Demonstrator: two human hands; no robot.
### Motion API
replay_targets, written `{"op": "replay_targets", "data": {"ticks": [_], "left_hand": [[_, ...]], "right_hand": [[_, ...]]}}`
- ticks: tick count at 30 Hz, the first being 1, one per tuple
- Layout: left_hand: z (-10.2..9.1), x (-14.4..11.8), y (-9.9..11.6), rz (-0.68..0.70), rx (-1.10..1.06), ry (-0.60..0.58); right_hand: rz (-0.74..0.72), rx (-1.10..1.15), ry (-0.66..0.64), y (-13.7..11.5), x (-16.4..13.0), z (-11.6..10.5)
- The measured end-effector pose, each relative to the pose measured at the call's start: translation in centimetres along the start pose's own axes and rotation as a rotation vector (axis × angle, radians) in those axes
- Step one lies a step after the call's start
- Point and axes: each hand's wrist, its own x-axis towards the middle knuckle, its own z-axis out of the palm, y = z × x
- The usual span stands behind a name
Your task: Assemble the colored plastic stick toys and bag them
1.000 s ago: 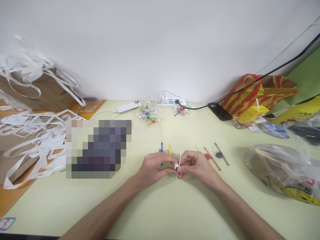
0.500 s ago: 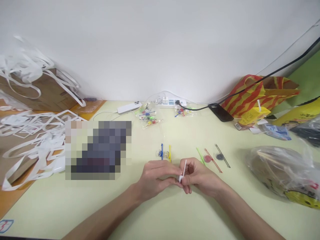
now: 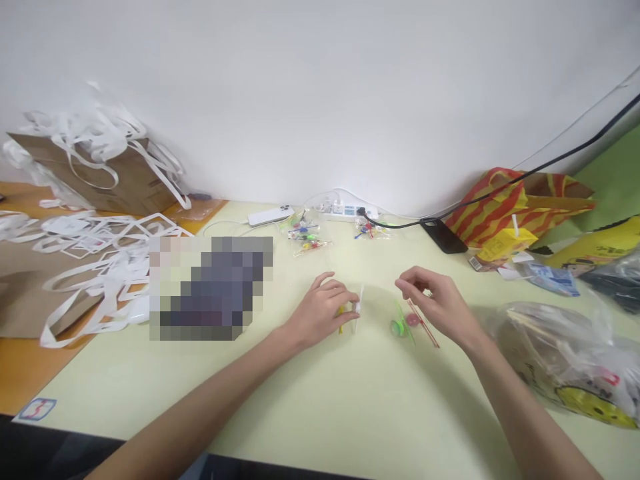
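Observation:
My left hand (image 3: 325, 308) pinches a thin white plastic stick (image 3: 359, 307) between thumb and fingers, just above the table. Partly hidden behind those fingers is a yellow stick (image 3: 341, 321). My right hand (image 3: 434, 298) hovers over the right-hand row of pieces, thumb and fingertips closed together; what they hold, if anything, I cannot make out. Below and left of it lie a green stick with a round green disc (image 3: 398, 327) and a red stick with a round red disc (image 3: 412, 320). The blue and black pieces are hidden from view.
At the back lie small bags of coloured parts (image 3: 306, 235), a white phone (image 3: 271, 215), a power strip (image 3: 345, 209) and a black phone (image 3: 444, 236). White straps (image 3: 100, 267) crowd the left. A clear plastic bag (image 3: 560, 360) and a yellow drink carton (image 3: 505, 245) stand right.
My hands have parted. The left moved slightly up with the white stick; the right let go of it and moved right, over the place of the black piece. The view shifted a little.

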Motion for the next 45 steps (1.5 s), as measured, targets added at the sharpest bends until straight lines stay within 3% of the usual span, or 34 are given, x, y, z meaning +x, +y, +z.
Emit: {"op": "replay_targets", "data": {"ticks": [3, 6, 10, 17, 22, 27, 34, 37, 41, 45], "left_hand": [[0.0, 0.0, -0.1, -0.034, 0.050, -0.054], [0.0, -0.2, 0.1, -0.042, 0.067, -0.075], [0.1, -0.5, 0.2, -0.071, 0.075, -0.086], [0.1, -0.8, -0.1, -0.072, 0.061, -0.093], [-0.2, -1.1, 0.5, -0.039, 0.034, -0.006], [-0.3, -1.3, 1.8, 0.117, 0.012, 0.089], [0.4, -1.3, 2.9, 0.272, 0.034, 0.095], [0.3, -1.2, 3.1, 0.305, 0.032, 0.124], [0.2, -1.2, 2.9, 0.292, 0.001, 0.147], [0.0, -1.3, 2.4, 0.252, -0.111, 0.174]], "right_hand": [[-0.160, -0.280, -0.085, 1.4, -0.3, -1.1], [-0.223, -0.421, -0.230, 2.3, -1.1, -1.6], [-0.259, -0.554, -0.351, 2.4, -1.8, -1.1], [-0.262, -0.618, -0.416, 2.5, -1.9, 0.5], [-0.318, -0.584, -0.333, 2.1, -2.0, 1.0], [-0.383, -0.512, -0.328, 1.0, -2.3, 2.1], [-0.198, -0.338, -0.342, -0.5, -3.4, 3.9], [-0.186, -0.273, -0.346, -0.9, -3.6, 4.1], [-0.252, -0.264, -0.274, -0.1, -3.1, 2.0], [-0.262, -0.461, 0.030, 1.9, -2.2, -1.7]]}}
